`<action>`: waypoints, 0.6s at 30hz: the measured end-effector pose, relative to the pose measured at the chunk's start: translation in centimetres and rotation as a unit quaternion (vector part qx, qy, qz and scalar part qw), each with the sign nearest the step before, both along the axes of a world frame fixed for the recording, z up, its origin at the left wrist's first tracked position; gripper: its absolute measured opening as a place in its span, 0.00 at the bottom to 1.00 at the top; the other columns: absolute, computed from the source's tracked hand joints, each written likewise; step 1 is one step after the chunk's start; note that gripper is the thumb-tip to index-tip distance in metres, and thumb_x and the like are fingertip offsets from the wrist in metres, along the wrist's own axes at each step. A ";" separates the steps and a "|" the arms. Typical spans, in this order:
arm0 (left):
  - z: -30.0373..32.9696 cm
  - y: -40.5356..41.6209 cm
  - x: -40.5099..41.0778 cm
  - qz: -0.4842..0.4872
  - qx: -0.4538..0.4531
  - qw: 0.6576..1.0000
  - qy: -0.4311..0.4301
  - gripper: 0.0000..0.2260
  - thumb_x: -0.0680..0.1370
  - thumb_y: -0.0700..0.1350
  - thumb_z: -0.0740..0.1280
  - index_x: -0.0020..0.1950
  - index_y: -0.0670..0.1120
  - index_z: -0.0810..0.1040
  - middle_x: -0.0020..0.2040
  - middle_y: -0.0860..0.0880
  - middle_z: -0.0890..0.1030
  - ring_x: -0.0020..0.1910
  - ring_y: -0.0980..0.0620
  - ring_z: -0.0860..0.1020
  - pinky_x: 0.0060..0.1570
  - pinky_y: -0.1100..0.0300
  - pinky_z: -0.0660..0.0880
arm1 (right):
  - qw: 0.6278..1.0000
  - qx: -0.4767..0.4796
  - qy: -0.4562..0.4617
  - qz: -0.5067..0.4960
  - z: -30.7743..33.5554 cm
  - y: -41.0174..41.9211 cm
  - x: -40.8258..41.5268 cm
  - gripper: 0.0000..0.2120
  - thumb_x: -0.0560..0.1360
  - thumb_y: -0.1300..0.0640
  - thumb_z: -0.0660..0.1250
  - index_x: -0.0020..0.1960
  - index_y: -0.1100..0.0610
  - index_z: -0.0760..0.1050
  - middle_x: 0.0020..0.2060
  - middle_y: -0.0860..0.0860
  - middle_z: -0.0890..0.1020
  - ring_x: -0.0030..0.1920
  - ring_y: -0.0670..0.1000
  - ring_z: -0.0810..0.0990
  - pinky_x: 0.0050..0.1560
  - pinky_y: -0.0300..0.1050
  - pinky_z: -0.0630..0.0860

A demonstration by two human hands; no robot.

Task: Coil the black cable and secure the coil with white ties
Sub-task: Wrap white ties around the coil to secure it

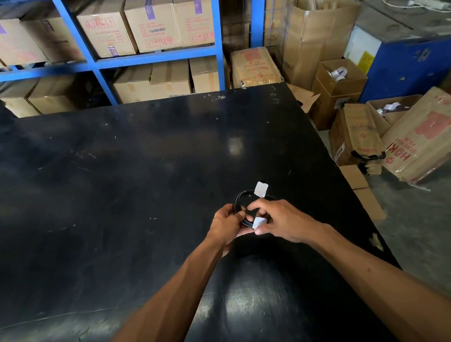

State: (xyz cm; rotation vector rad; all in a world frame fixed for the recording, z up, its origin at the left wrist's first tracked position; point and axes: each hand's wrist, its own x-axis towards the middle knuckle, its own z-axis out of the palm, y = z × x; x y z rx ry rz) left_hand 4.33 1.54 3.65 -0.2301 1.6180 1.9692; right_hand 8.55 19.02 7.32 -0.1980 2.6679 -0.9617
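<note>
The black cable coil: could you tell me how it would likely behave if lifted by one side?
The black cable coil looks thin, so probably light and floppy. One white tie binds its far side; loops elsewhere may sag or spring apart.

Black worktable (108, 184), scuffed, w/ glare patches from overhead light; blue steel shelving (155, 57) behind, stacked w/ taped cardboard cartons (151, 19); more cartons (422, 134), some open, piled on grey concrete floor (435, 225) at right; blue cabinet (409, 65) in far right corner.
</note>
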 end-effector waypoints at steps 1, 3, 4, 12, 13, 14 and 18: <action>0.0 0.0 0.1 -0.004 -0.001 1.000 0.001 0.06 0.81 0.33 0.60 0.53 0.38 0.76 0.43 0.40 0.83 0.45 0.42 0.86 0.47 0.49 0.84 | 1.000 0.002 0.010 -0.012 -0.1 0.0 0.0 0.22 0.76 0.58 0.74 0.68 0.51 0.73 0.54 0.49 0.86 0.53 0.48 0.84 0.55 0.46 0.81; -0.1 0.1 0.3 -0.017 0.002 1.000 0.005 0.06 0.81 0.33 0.60 0.55 0.37 0.76 0.45 0.39 0.83 0.47 0.41 0.85 0.48 0.49 0.83 | 0.999 0.018 0.027 -0.040 -0.4 0.0 -0.1 0.16 0.76 0.59 0.72 0.62 0.52 0.75 0.50 0.49 0.87 0.49 0.48 0.84 0.50 0.46 0.80; -0.2 0.2 0.4 -0.027 0.004 1.000 0.010 0.06 0.81 0.34 0.60 0.56 0.37 0.76 0.47 0.38 0.83 0.48 0.41 0.85 0.48 0.50 0.83 | 0.997 0.044 0.036 -0.044 -0.5 -0.1 -0.1 0.14 0.76 0.59 0.71 0.59 0.51 0.72 0.48 0.49 0.87 0.47 0.48 0.83 0.45 0.44 0.78; -1.2 0.0 0.5 -0.057 -0.043 0.997 0.024 0.05 0.82 0.35 0.60 0.55 0.39 0.75 0.48 0.39 0.82 0.49 0.41 0.85 0.51 0.49 0.83 | 0.994 0.082 0.022 -0.070 -2.2 -0.7 -0.2 0.15 0.76 0.57 0.73 0.53 0.51 0.68 0.46 0.50 0.81 0.44 0.50 0.81 0.38 0.41 0.74; -1.3 -0.1 0.3 -0.049 -0.054 0.997 0.016 0.05 0.82 0.35 0.60 0.55 0.38 0.75 0.47 0.39 0.82 0.49 0.41 0.85 0.50 0.49 0.83 | 0.996 0.054 0.011 -0.071 -2.3 -0.4 -0.3 0.15 0.74 0.57 0.76 0.54 0.52 0.72 0.48 0.50 0.83 0.47 0.50 0.83 0.42 0.44 0.78; -1.5 -0.3 0.1 -0.039 -0.065 0.997 0.006 0.05 0.82 0.35 0.60 0.55 0.38 0.75 0.46 0.39 0.82 0.48 0.41 0.84 0.49 0.49 0.83 | 0.997 0.024 0.011 -0.069 -2.5 -0.1 -0.3 0.15 0.72 0.56 0.77 0.54 0.52 0.75 0.50 0.49 0.83 0.48 0.49 0.83 0.47 0.48 0.81; -2.1 -0.5 -0.7 0.012 -0.069 0.997 -0.043 0.04 0.82 0.33 0.59 0.54 0.38 0.73 0.41 0.41 0.79 0.42 0.44 0.83 0.42 0.51 0.84 | 0.972 -0.041 0.119 -0.197 -3.5 1.3 -0.4 0.09 0.72 0.58 0.77 0.51 0.54 0.81 0.48 0.49 0.81 0.45 0.47 0.83 0.50 0.49 0.81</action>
